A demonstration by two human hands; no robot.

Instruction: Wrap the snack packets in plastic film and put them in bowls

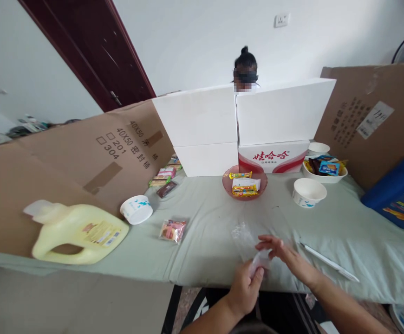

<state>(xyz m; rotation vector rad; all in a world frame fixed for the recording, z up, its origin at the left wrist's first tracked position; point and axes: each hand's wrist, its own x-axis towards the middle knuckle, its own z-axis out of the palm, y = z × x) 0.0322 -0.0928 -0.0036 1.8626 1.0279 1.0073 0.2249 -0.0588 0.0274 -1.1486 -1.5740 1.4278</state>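
My left hand [246, 284] and my right hand [285, 256] meet at the table's near edge, both pinching a small clear plastic bag [259, 259]. The left fingers curl round its lower part, and the right fingers pinch its top. A second crumpled clear bag [243, 234] lies on the green cloth just beyond my hands. A packed snack bag [173, 230] lies to the left. Further back stands a red bowl [228, 185] with yellow and white snack packets.
A yellow jug [78, 232] lies on its side at left beside a tipped paper cup [136, 209]. Paper bowls [308, 192], a snack-filled bowl [324, 175], a blue box [399, 192], white boxes [244, 123] and cardboard walls surround the table. A person sits behind the boxes.
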